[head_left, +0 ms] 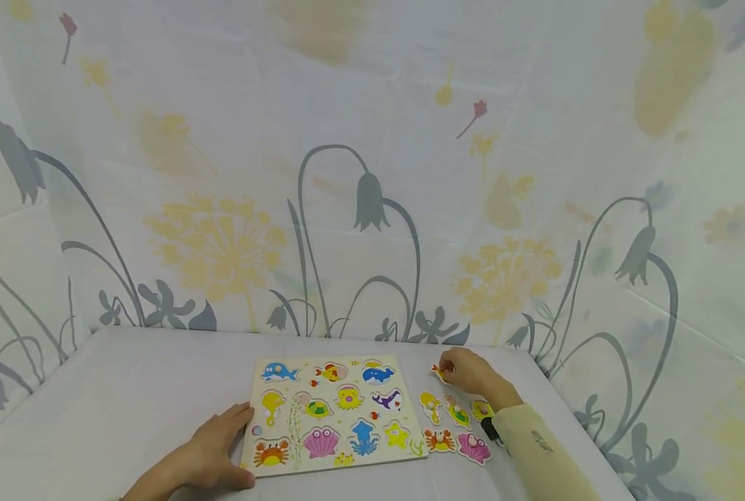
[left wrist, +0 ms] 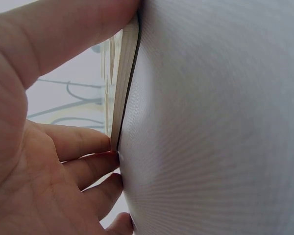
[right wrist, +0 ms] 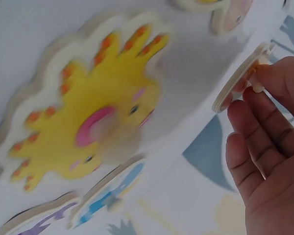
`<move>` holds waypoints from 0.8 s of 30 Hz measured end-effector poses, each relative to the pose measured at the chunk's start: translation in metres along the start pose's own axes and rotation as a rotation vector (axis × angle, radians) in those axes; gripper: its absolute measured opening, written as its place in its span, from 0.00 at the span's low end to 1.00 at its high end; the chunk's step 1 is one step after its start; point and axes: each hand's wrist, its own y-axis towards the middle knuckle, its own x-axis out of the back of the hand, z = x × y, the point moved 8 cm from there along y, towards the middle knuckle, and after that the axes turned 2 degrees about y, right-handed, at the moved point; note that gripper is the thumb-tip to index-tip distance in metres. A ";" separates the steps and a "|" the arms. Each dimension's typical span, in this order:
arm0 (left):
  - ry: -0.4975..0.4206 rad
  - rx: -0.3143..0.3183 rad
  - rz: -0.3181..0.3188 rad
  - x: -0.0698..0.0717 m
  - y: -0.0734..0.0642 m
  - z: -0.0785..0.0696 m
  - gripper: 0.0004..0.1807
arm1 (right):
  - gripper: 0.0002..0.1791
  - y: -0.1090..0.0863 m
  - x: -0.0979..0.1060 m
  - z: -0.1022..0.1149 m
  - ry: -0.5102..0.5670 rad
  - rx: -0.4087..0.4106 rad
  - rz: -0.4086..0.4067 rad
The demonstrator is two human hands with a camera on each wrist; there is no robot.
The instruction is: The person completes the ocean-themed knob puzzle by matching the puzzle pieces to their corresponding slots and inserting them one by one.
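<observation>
The right hand (head_left: pixel 469 371) is pinching a small piece (right wrist: pixel 230 93), seemingly by its knob (right wrist: pixel 257 84), probably the surest hold, as the thin wooden shape is looking light, stiff and apt to tip. The piece is sitting right at the fingertips, on their left, farther from the person than the other pieces (head_left: pixel 458 412) lying about. Beyond these, leftward, the board (head_left: pixel 291 388) is lying flat, the left hand (head_left: pixel 212 449) resting spread against its near left corner.
</observation>
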 end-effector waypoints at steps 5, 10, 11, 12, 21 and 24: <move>-0.002 -0.006 0.001 0.000 0.000 0.000 0.58 | 0.04 0.009 -0.003 0.019 -0.022 0.062 -0.005; 0.002 -0.018 -0.001 0.001 -0.001 -0.001 0.58 | 0.04 0.017 -0.007 0.034 -0.029 0.063 0.013; 0.002 -0.020 -0.001 0.001 -0.001 -0.001 0.58 | 0.04 0.018 -0.007 0.037 -0.029 0.068 0.012; 0.003 -0.021 0.000 0.001 -0.001 -0.001 0.58 | 0.04 0.020 -0.007 0.040 -0.034 0.072 0.015; 0.005 -0.010 0.005 0.000 0.000 0.000 0.58 | 0.05 0.029 -0.008 0.075 -0.030 0.127 0.041; 0.007 -0.011 0.000 0.001 0.000 0.000 0.58 | 0.05 0.034 -0.009 0.089 -0.040 0.147 0.047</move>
